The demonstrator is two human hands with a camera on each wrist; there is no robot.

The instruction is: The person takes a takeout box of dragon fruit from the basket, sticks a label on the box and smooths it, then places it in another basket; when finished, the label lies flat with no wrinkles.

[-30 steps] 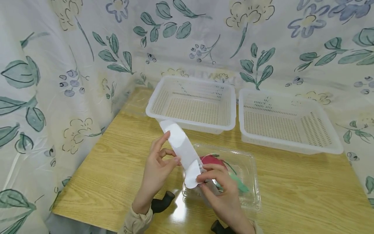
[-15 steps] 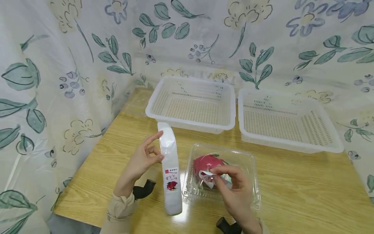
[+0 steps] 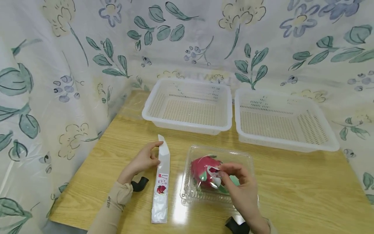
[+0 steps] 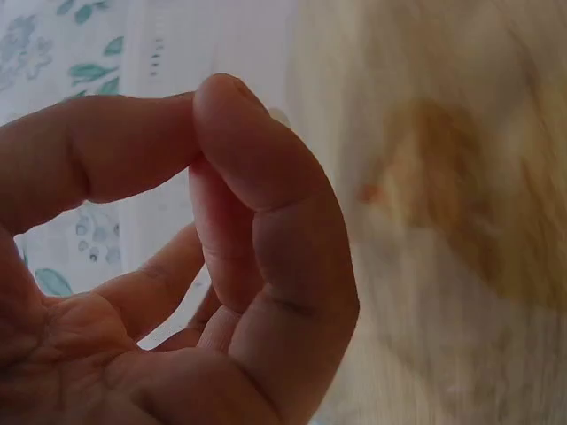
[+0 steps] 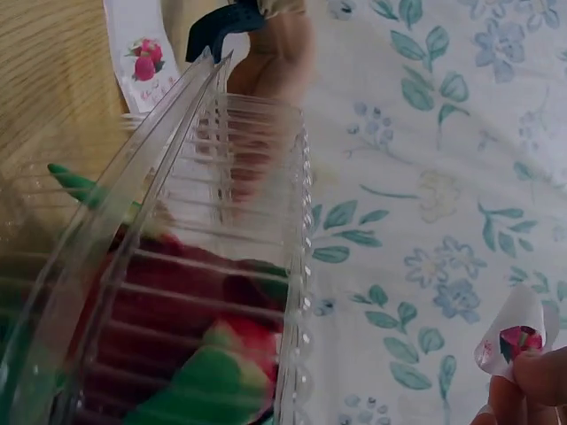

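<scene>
While the left hand (image 3: 142, 160) pinches the backing strip (image 3: 161, 182), the right hand's (image 3: 238, 188) pinched sticker (image 3: 214, 174) could fold onto itself above the box (image 3: 246, 156).

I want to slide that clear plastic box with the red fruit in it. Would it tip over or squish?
The clear plastic box is low and wide and sits flat on the table, so it would probably slide rather than tip. Its thin ribbed walls look bendy, so a hard squeeze might dent them. The dragon fruit inside likely gives it some weight.
</scene>
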